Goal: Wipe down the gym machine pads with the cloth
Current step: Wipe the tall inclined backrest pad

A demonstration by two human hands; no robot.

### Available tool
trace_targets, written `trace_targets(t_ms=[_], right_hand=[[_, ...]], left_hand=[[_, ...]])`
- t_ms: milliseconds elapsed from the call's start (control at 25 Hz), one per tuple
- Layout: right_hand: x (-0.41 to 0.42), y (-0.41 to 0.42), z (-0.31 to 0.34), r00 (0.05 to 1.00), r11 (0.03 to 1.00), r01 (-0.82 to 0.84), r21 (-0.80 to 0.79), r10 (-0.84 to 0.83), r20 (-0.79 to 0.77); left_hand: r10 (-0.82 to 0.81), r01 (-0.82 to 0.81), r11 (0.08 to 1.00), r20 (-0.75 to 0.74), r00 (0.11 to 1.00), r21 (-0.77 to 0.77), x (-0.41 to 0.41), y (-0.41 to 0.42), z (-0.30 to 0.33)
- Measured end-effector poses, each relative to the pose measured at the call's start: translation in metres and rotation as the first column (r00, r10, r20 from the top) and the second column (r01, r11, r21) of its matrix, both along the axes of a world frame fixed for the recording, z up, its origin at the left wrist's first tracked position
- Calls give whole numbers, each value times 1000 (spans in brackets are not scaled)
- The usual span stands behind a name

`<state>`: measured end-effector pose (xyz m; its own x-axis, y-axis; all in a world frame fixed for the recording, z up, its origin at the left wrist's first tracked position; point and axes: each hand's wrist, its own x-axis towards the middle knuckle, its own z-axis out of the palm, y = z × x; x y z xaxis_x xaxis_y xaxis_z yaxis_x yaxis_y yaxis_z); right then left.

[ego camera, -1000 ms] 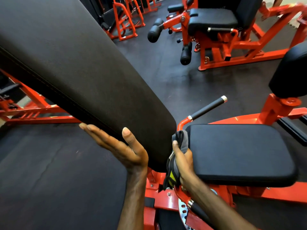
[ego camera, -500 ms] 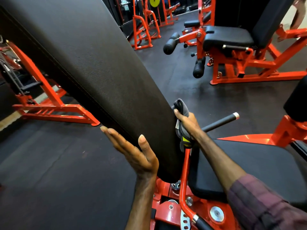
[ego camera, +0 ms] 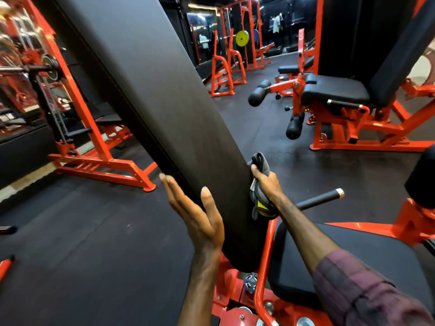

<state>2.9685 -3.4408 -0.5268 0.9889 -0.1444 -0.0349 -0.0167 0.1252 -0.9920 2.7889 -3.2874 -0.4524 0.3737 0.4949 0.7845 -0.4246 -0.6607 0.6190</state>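
**Cloth climbs the back pad's edge**

The left hand (ego camera: 200,215) braces the tilted back pad (ego camera: 150,102), fingers straight. The right hand (ego camera: 267,184), clutching the cloth (ego camera: 257,184), has moved up the pad's right edge from the seat pad (ego camera: 348,262); upper edge apparently remains.

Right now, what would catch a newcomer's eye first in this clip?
The long black back pad slants across the middle of the frame. The left hand braces its near edge with straight fingers, while the right hand presses a grey cloth against its far edge. Orange machine frames stand all around on the dark floor.
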Motion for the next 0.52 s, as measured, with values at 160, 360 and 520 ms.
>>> trace_targets(t_ms=[160, 360, 520], right_hand=[[1, 19, 90, 993, 996, -71, -55, 76, 89], [20, 49, 194, 963, 989, -128, -75, 142, 230], [28, 64, 246, 939, 986, -139, -89, 160, 304]], left_hand=[[-33, 23, 992, 79, 996, 122, 27, 34, 72], [-29, -8, 976, 165, 986, 217, 52, 69, 152], [-14, -45, 967, 230, 973, 250, 69, 95, 225]])
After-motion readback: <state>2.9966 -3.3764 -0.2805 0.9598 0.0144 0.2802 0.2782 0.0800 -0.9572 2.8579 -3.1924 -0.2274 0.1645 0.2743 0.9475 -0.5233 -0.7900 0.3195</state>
